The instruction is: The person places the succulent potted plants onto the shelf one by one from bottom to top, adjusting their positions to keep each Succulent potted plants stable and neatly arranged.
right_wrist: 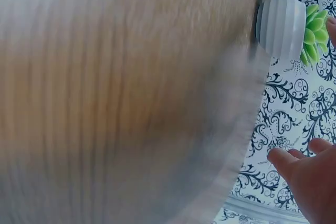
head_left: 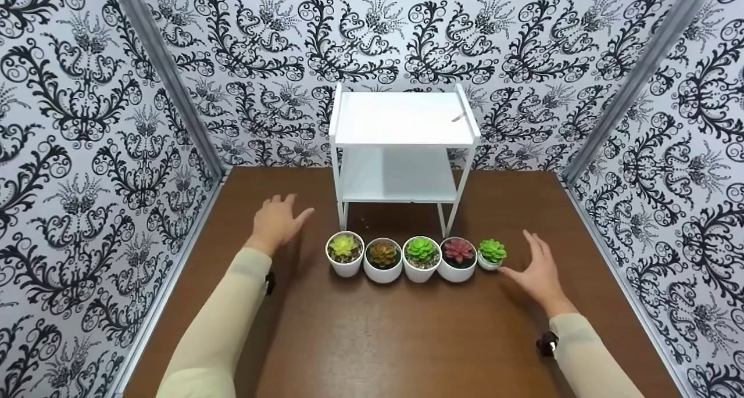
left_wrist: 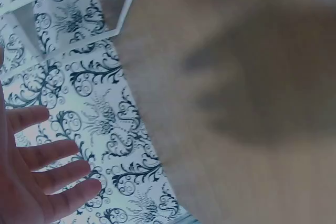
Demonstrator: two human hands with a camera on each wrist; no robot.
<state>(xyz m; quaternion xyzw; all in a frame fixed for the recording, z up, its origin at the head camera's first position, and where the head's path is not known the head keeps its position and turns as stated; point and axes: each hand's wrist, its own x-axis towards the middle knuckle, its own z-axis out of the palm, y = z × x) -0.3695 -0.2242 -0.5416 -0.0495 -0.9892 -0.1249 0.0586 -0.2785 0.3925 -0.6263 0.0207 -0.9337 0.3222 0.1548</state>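
Note:
A row of potted succulents lines the table in front of the shelf: a yellow-green one (head_left: 344, 248), a brownish one (head_left: 383, 255), a bright green one (head_left: 421, 251), a red one (head_left: 458, 253) and a small green one (head_left: 492, 251) in a ribbed white pot (right_wrist: 282, 27). My right hand (head_left: 537, 275) is spread just right of the small green succulent, thumb close to its pot, holding nothing. Left of the row, my left hand (head_left: 275, 222) hovers over the table with fingers apart and nothing in its grasp. Its spread fingers (left_wrist: 50, 174) show in the left wrist view.
Behind the pots stands a white two-tier shelf (head_left: 401, 119) on thin legs. The brown table (head_left: 360, 340) is enclosed by walls (head_left: 372, 32) with black-and-white scroll patterns and grey metal corner posts (head_left: 168, 72).

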